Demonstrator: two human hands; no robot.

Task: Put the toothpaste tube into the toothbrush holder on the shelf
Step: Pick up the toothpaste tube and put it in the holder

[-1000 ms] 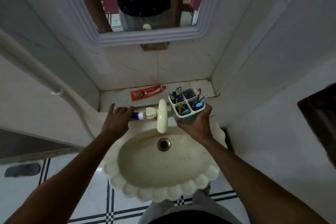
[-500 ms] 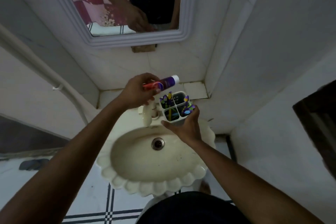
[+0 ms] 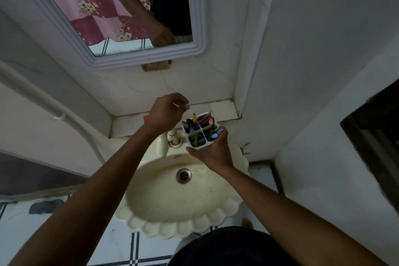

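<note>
The right hand (image 3: 212,150) is cupping the toothbrush holder (image 3: 200,133) over the sink (image 3: 151,201), its fingers wrapped round the holder's wall; the toothpaste tube (image 3: 204,119) is standing in the compartment at 1 o'clock, reddish and leaning; the left hand (image 3: 166,112) is hovering at the holder's 10 o'clock, fingers loosely curled and apparently empty; judged best practice: seat the tube fully, then set the holder upright on the shelf (image 3: 223,110).

Sink (image 3: 151,211): glossy cream ceramic. Drain (image 3: 183,175): shiny metal. Toothbrush holder (image 3: 201,136): smooth white plastic. Shelf (image 3: 223,109): stained, matt tile.
</note>
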